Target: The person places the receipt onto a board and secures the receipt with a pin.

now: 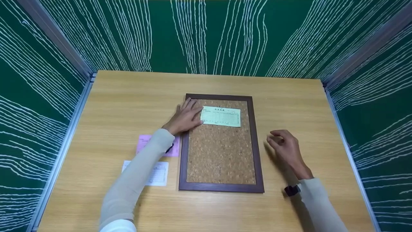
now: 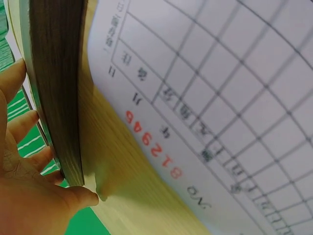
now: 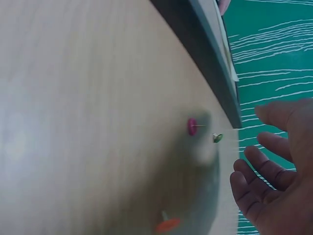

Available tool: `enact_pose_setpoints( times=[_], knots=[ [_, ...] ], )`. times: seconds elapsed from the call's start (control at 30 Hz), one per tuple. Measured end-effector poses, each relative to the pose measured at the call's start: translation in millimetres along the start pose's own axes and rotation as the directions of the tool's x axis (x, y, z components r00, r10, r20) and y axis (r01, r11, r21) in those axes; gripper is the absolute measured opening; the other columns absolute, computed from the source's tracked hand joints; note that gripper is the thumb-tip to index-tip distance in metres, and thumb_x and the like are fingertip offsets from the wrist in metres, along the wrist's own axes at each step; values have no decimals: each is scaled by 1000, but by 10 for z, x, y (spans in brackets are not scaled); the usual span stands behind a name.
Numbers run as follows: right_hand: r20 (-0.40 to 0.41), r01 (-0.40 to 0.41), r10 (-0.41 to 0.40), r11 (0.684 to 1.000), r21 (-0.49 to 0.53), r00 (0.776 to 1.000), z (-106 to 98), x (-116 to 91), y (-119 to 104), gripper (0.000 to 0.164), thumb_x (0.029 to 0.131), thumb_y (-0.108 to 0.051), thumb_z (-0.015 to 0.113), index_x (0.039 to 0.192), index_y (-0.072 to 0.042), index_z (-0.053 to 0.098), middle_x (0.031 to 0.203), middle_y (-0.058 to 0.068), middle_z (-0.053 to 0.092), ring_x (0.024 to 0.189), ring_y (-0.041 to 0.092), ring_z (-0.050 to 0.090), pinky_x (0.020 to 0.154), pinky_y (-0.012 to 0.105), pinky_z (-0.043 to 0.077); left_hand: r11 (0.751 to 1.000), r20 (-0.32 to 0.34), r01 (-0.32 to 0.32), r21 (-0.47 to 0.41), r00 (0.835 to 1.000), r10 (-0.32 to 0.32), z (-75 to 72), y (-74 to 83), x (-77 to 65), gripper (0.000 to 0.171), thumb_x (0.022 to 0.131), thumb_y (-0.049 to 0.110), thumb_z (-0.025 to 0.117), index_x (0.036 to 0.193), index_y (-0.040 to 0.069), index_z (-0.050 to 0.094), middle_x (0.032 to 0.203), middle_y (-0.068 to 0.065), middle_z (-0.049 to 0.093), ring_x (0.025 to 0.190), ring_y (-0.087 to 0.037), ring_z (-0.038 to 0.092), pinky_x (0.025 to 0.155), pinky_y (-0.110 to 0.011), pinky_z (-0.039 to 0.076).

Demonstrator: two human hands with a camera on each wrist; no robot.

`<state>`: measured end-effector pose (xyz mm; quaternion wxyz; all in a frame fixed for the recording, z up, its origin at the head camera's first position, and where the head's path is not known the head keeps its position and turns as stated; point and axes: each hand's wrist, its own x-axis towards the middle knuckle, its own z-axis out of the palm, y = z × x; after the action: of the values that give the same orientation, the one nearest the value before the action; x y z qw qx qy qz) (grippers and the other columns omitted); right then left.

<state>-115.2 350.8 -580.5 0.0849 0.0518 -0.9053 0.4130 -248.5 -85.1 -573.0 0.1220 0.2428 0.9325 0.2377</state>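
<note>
1. The green paper [image 1: 220, 116] lies flat on the cork board [image 1: 222, 151], in the top part of it. It is wider than it is tall and has small dark print and lines on it.
2. The left hand [image 1: 185, 118] rests on the top left side of the board. Its fingers are spread out, with the thumb at the low left corner of the green paper and the pointing finger by the corner above.
3. The board has a dark brown frame [image 1: 222, 188] all the way round, and it lies flat on the table.
4. The right hand [image 1: 285, 145] is over the table, just to the right of the board and apart from it. Its fingers are loosely bent, and there is a gap between them and the thumb.
5. Near the right hand are a pink pin [image 3: 192, 127], a green pin [image 3: 218, 138] and an orange pin [image 3: 167, 225]. They seem to lie on the table, but they are small and a bit blurry.
6. Left of the board is a purple paper [image 1: 175, 150], partly under the left arm in the head view.
7. A white paper [image 1: 159, 174] lies nearer the person, with boxes and red numbers on it.
8. The table [image 1: 128, 96] is light wood. Around it stand green walls [image 1: 161, 32] with wavy white lines.
</note>
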Motion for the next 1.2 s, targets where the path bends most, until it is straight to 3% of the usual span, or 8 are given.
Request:
enact_pose_setpoints(
  times=[0.23, 0.37, 0.73, 0.97, 1.2],
  knots=[
    [47, -20, 21, 1000, -9, 999, 13, -27, 78, 26, 101, -4, 79, 125, 4, 76, 114, 18, 71, 95, 24, 66, 77, 9, 47, 1000, 8, 6, 10, 1000, -6, -5, -3, -13, 73, 108, 48, 64, 170, 17, 44, 183, -16, 19, 171, -39, 0, 130, -75, 6],
    [68, -18, 19, 1000, -13, 997, 5, -38, 116, 25, 102, -2, 78, 125, 4, 75, 112, 17, 70, 93, 22, 63, 77, 10, 47, 1000, 18, 18, 17, 1000, -18, -3, -2, -19, 74, 108, 50, 63, 172, 18, 42, 183, -16, 17, 171, -38, -1, 130, -75, 5],
    [94, 16, -13, 999, -38, 995, 12, -197, 137, 25, 100, -2, 80, 125, 1, 76, 125, 18, 71, 104, 27, 62, 82, 16, 45, 999, 25, 49, -10, 998, -49, 10, 5, -16, 75, 107, 50, 62, 172, 19, 40, 185, -13, 14, 171, -36, -4, 132, -71, 2],
    [109, 31, -27, 999, -36, 994, 15, -338, 146, 23, 98, -3, 82, 121, -2, 79, 127, 15, 72, 119, 30, 63, 97, 15, 41, 999, 18, 43, -13, 999, -42, 0, 0, -23, 76, 107, 50, 63, 172, 19, 40, 185, -13, 14, 171, -36, -5, 132, -71, 3],
    [127, 64, -61, 998, -18, 990, 6, -432, 177, 21, 99, -3, 82, 119, -1, 80, 127, 14, 72, 121, 24, 59, 100, 10, 39, 999, 16, 30, -19, 999, -29, 12, -12, -24, 75, 107, 49, 64, 172, 18, 40, 184, -14, 15, 171, -36, -4, 131, -73, 4]
  ],
)
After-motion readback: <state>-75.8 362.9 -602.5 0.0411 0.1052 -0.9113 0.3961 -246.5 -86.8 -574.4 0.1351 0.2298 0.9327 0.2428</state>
